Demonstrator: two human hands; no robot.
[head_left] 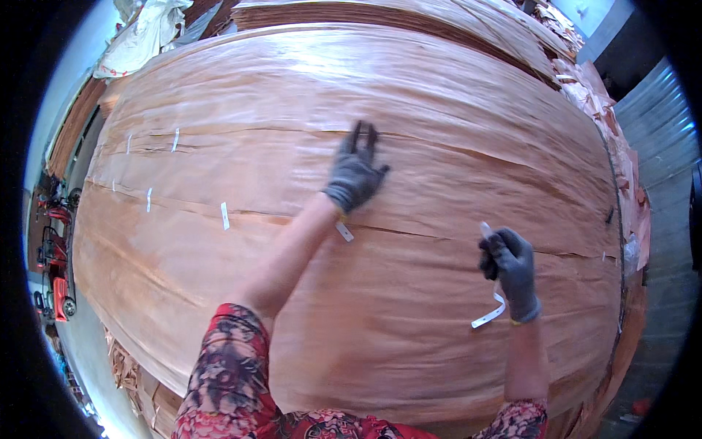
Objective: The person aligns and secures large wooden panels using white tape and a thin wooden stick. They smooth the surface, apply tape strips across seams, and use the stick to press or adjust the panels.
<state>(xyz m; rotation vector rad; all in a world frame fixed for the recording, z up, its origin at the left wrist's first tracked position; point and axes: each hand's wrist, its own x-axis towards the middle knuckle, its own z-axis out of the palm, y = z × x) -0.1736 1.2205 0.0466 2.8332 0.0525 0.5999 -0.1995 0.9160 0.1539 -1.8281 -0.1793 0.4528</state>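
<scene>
Right hand (512,267) pinches thin white tape strip (491,313), tail curling below our grip. Left hand (355,174) presses flat, holding nothing, on brittle reddish wood veneer sheet (409,110). Tape looks light and floppy; we'd grip its end.

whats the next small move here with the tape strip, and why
Probably bring the right hand with its white tape strip left to the crack in the veneer sheet. The left hand presses flat above that split, one tape piece already sits on it, and the stretch toward the right hand looks bare.
</scene>
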